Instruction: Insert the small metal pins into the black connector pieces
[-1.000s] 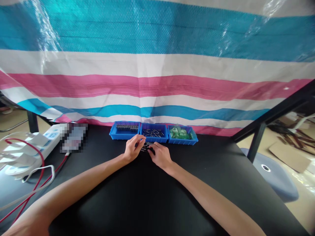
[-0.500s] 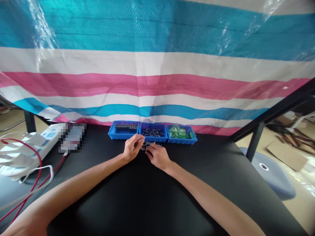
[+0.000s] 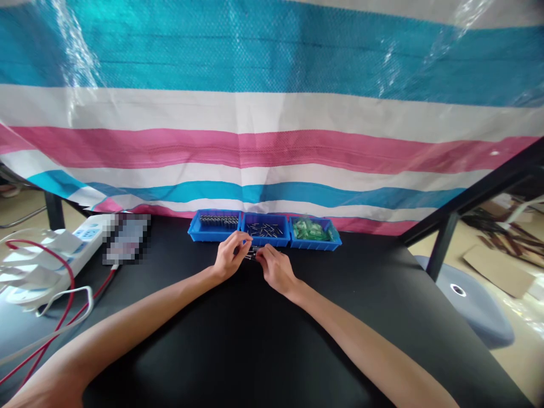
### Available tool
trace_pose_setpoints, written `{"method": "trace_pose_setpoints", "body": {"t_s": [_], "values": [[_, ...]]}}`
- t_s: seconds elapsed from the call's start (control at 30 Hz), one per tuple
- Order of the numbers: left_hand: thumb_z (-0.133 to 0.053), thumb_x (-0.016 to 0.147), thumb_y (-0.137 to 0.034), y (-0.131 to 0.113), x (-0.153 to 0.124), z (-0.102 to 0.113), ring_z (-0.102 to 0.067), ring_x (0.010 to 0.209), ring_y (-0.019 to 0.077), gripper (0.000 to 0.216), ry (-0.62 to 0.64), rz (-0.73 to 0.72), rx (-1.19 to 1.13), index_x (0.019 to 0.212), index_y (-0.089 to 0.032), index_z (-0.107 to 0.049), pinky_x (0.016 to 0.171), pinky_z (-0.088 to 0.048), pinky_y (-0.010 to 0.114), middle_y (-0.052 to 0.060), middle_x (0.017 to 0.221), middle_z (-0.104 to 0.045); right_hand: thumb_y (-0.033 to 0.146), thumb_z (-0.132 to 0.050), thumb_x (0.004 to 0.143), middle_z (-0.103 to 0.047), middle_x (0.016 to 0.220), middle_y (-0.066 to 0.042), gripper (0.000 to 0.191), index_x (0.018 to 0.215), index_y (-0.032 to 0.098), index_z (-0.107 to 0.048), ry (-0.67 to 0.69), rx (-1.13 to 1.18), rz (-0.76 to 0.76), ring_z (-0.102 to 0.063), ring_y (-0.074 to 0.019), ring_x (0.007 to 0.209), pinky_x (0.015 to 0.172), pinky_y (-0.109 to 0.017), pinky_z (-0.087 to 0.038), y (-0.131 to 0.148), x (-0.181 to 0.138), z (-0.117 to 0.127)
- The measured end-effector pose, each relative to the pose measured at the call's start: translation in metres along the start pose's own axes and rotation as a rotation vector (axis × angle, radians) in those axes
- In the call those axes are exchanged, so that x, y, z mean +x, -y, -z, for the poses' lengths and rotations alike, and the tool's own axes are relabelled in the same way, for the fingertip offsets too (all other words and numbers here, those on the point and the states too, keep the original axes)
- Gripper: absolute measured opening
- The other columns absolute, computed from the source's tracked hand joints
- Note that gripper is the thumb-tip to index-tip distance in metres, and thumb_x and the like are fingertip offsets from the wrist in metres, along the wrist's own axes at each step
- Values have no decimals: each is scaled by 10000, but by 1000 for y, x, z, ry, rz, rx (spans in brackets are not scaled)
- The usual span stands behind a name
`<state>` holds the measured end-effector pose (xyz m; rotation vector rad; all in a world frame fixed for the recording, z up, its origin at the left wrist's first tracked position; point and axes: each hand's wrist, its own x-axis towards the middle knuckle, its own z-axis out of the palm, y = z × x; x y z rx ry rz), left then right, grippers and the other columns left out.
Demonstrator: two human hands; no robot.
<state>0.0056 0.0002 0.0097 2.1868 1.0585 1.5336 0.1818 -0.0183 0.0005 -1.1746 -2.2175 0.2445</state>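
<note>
My left hand point(image 3: 232, 256) is closed, fingertips curled in toward my right hand just in front of the blue bins. Fingers of my right hand point(image 3: 276, 268) are bent and pressed together. Between the two hands lie several small slim metal pieces point(image 3: 251, 254), partly covered by the fingers; what each hand grips is too small to make out. Behind the hands, the middle blue bin point(image 3: 267, 242) holds scattered dark, thin metal pieces point(image 3: 267, 230). Rows of short metal cylinders point(image 3: 219, 219) stand in the left blue bin point(image 3: 212, 233).
Green plastic packets point(image 3: 312, 230) fill the right blue bin point(image 3: 315, 245). A white power strip point(image 3: 91, 229) with plugs, cables and a blurred device point(image 3: 126, 238) occupies the table's left side. A striped tarp point(image 3: 272, 150) hangs behind. A grey stool point(image 3: 471, 306) stands off the right edge.
My right hand has shifted slightly to the right, its fingers drawn closer together. Little has changed in my left hand; the bins have not moved on the table.
</note>
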Motion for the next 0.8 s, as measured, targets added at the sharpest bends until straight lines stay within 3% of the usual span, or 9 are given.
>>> {"method": "trace_pose_setpoints", "body": {"t_s": [0.17, 0.43, 0.6, 0.8], "values": [[-578, 884, -276, 2, 3, -2, -485, 549, 59, 160, 71, -28, 7, 999, -175, -628, 572, -480, 206, 60, 947, -619, 209, -363, 963, -577, 843, -43, 170, 905, 195, -522, -181, 174, -105, -569, -161, 748, 685, -253, -445, -3, 3, 5], [-588, 882, -256, 6, 3, -4, -551, 647, 80, 114, 53, -73, 61, 904, -175, -666, 581, -487, 190, 61, 931, -622, 230, -400, 951, -601, 790, -38, 160, 873, 200, -536, -233, 265, -134, -578, -161, 695, 659, -254, -436, -3, 2, 5], [-640, 847, -266, 5, 3, -5, -505, 532, 46, 134, 51, -77, 68, 940, -176, -675, 549, -489, 194, 60, 954, -629, 243, -416, 948, -609, 795, -39, 176, 857, 200, -560, -273, 304, -137, -586, -161, 725, 698, -261, -455, -2, 1, 7], [-643, 844, -218, 6, 3, -8, -636, 788, 129, 57, 28, -104, 27, 851, -181, -685, 701, -518, 225, 39, 827, -657, 283, -495, 925, -631, 890, -54, 178, 1074, 190, -524, -392, 425, -156, -612, -150, 713, 681, -253, -489, -1, -1, 7]]}}
